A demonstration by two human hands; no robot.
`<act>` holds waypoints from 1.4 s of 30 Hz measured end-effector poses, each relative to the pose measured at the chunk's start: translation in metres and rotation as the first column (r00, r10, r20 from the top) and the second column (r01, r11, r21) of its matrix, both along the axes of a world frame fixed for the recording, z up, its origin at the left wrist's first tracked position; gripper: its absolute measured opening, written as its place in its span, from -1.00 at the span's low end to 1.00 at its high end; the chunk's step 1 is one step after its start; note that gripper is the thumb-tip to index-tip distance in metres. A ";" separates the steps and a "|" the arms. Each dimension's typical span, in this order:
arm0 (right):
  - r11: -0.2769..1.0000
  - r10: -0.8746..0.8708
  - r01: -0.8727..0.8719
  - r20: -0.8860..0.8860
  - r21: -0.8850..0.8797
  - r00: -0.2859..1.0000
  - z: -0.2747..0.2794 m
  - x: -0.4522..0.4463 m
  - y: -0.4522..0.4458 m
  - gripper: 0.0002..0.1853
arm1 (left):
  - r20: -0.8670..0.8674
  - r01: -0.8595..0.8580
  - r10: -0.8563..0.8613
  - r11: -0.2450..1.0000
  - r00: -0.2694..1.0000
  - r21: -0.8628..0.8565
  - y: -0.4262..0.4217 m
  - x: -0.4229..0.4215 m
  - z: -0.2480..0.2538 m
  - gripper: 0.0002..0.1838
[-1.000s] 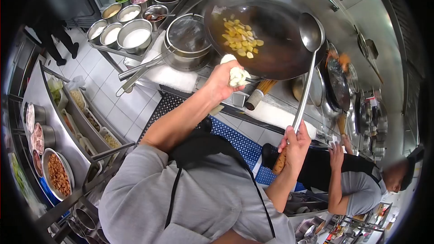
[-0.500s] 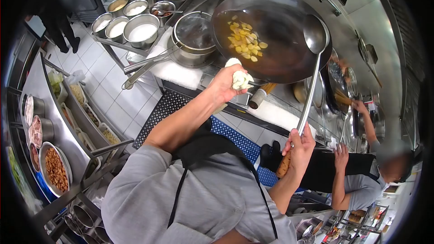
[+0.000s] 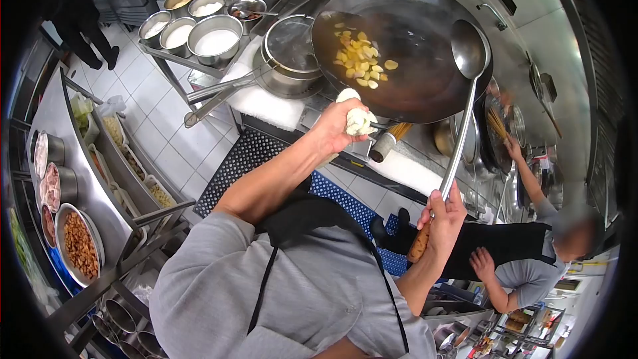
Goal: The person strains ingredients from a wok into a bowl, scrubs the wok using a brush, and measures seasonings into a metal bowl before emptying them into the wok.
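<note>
My left hand [image 3: 337, 126] is closed round a whitish cloth [image 3: 359, 121] at the near rim of a large dark wok [image 3: 425, 60]. Yellow slices [image 3: 359, 58] lie in liquid in the left part of the wok. My right hand [image 3: 441, 218] grips the wooden handle of a long metal ladle [image 3: 469, 50], whose bowl is over the wok's right side. The wok's own handle is mostly hidden by the cloth and hand.
Left of the wok, a strainer [image 3: 291, 43] rests on a pot, beside several ingredient containers [image 3: 215, 38]. A brush [image 3: 385, 143] lies below the wok. At right, a co-worker [image 3: 505, 246] holds a bamboo brush [image 3: 496, 123] in another wok. A second person [image 3: 86, 26] stands far left.
The yellow slices have shifted a little in the wok. The co-worker's arm has reached toward the other wok with the bamboo brush, and their other hand has lowered. My hands keep their holds.
</note>
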State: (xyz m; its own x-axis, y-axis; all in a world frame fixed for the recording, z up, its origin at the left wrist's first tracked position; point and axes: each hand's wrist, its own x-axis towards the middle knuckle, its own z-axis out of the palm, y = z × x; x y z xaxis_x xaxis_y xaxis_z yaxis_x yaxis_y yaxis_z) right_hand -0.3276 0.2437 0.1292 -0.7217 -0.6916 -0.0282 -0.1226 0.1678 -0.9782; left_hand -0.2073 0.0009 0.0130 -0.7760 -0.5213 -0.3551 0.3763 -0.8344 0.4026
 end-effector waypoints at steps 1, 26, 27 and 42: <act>1.000 0.000 0.000 -0.001 0.001 1.000 0.001 0.001 0.000 -0.45 | -0.002 0.001 -0.001 1.000 1.000 0.001 0.000 0.001 0.001 -0.88; 1.000 0.018 -0.018 0.003 -0.016 1.000 0.007 0.016 -0.020 -0.46 | -0.050 0.024 -0.024 1.000 0.998 0.000 -0.009 0.000 0.000 -0.84; 1.000 0.022 -0.022 0.003 -0.021 1.000 0.007 0.017 -0.020 -0.46 | -0.060 0.025 -0.026 1.000 0.998 -0.005 -0.010 -0.001 -0.001 -0.84; 0.999 0.036 -0.036 0.053 -0.002 0.998 0.015 0.031 -0.038 -0.37 | -0.094 0.097 -0.097 0.995 0.991 -0.001 -0.020 -0.005 -0.008 -0.85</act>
State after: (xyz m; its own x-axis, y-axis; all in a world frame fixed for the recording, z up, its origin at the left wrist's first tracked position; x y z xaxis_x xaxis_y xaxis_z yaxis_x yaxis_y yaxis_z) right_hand -0.2961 0.2055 0.1438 -0.6940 -0.7171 -0.0649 -0.0768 0.1634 -0.9836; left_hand -0.2123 -0.0191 0.0055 -0.8528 -0.4410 -0.2798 0.3296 -0.8700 0.3666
